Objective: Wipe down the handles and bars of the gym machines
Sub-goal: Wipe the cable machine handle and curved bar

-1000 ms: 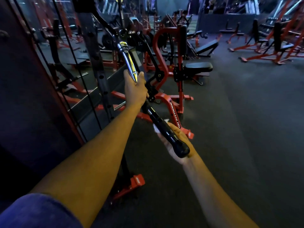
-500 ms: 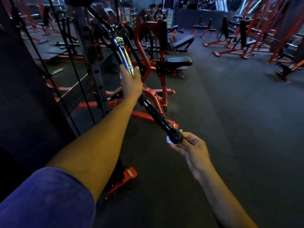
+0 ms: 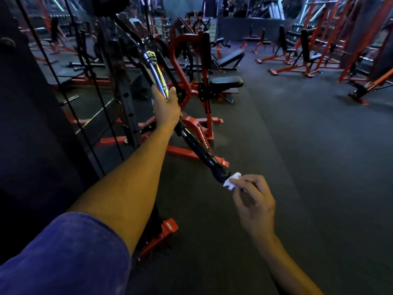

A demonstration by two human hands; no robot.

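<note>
Hanging from a cable at the upper left, a long pull-down bar with a chromed steel shaft and a black rubber end grip slopes down toward the lower right, over a dark rubber gym floor

Left hand: wrapped firmly around the shaft where chrome meets black grip, thumb laid along the metal, steadying the bar

Right hand: fingers loosely curled, thumb and fingertips pinching a small crumpled white wipe; the wipe sits just at the rounded tip of the black grip, touching or very nearly so

Handling, as judged: bar rigid and fairly heavy, free to swing on its cable, so it needs the steadying hold; chrome looks slick, rubber grip gives better purchase. Wipe light, soft, easily torn or dropped; best wrapped round the bar and drawn along it

Surroundings: red-framed machine with a black padded seat behind the bar; more red frames across the room; blue sleeve on the left arm
</note>
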